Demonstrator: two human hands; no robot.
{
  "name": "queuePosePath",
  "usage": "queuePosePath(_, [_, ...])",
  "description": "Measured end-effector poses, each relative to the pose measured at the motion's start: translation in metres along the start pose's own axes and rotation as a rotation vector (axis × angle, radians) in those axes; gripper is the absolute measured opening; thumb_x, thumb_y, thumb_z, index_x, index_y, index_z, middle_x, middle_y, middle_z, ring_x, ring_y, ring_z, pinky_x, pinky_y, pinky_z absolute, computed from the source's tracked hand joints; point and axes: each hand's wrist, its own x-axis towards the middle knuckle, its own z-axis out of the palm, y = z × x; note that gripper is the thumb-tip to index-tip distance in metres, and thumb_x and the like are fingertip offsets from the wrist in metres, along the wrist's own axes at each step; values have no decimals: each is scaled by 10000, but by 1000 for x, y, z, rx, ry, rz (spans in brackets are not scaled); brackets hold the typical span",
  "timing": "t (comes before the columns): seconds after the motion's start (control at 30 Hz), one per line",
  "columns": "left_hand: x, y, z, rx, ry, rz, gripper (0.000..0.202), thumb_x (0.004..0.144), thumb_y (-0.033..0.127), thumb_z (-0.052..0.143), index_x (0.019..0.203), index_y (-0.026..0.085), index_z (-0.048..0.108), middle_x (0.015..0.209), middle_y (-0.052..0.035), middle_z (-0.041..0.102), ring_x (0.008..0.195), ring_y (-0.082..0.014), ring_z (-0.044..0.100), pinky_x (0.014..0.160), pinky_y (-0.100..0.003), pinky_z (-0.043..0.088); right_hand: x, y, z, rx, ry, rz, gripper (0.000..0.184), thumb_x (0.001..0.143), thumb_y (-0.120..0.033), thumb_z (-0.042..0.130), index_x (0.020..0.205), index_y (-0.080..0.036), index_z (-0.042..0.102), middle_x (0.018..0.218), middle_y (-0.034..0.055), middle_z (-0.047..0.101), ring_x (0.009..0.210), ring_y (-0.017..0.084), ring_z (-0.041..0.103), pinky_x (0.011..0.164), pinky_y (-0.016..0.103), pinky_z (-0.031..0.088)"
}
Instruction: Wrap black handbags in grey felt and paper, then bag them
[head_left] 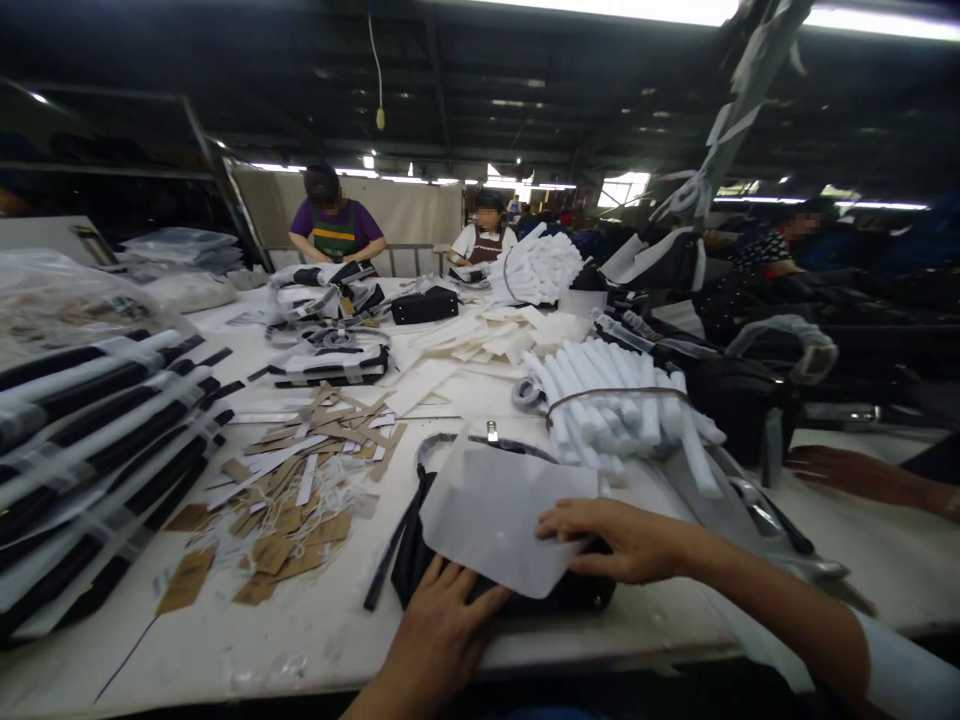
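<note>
A black bag [411, 545] lies on the table in front of me, its handle [442, 440] looped at the back. On top of it rests a white sheet [502, 505] with cut corners. My left hand [442, 635] lies on the bag's near side, fingers spread below the sheet's lower edge. From the right, my right hand [619, 540] reaches over and touches the sheet's right part; its fingers lie on the sheet and the thumb stands apart, near the bag. A small metal piece [492, 431] shows behind the sheet.
Left are brown tags [289, 540] with strings and a stack of wrapped black-and-white pieces [97, 470]. Behind my right hand lies a strapped bundle of white rolls [622, 400]. A co-worker's hand [862, 475] reaches in at right. Other people [337, 230] work across the table.
</note>
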Motion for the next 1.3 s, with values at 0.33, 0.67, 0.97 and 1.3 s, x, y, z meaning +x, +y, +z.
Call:
queuePosePath(0.33, [1, 5, -5, -91, -73, -73, 595, 894, 195, 606, 1431, 405, 457, 1383, -31, 569, 1296, -283, 496, 1105, -518, 373, 47, -18, 24, -356, 125, 482, 635, 915, -669, 441, 1227, -156, 646, 978, 158, 731, 924, 323, 678, 834, 431, 503])
queuePosePath(0.67, [-3, 3, -2, -73, -50, -58, 637, 907, 212, 589, 1470, 435, 389, 1352, -12, 600, 1268, -268, 527, 1108, -518, 385, 48, 6, 20, -265, -260, -91, 540, 966, -261, 497, 1497, -303, 408, 1553, 72, 412, 1431, 264, 368, 1160, 490, 290])
queuePosePath(0.97, [0, 1, -4, -21, -27, -7, 543, 915, 209, 549, 1416, 404, 481, 1438, -21, 539, 1351, -281, 465, 1129, -568, 365, 59, 5, 39, -182, -11, 191, 268, 932, -268, 520, 1126, -180, 683, 1060, 100, 722, 991, 254, 664, 891, 390, 506])
queuePosePath(1.3, [-2, 0, 6, -75, 58, 33, 523, 893, 151, 506, 1387, 317, 536, 1375, -53, 598, 1354, -261, 462, 1176, -581, 294, 36, -4, 71, -386, -53, 125, 631, 960, -482, 503, 1534, -284, 330, 1595, 120, 320, 1452, 383, 288, 1159, 613, 199])
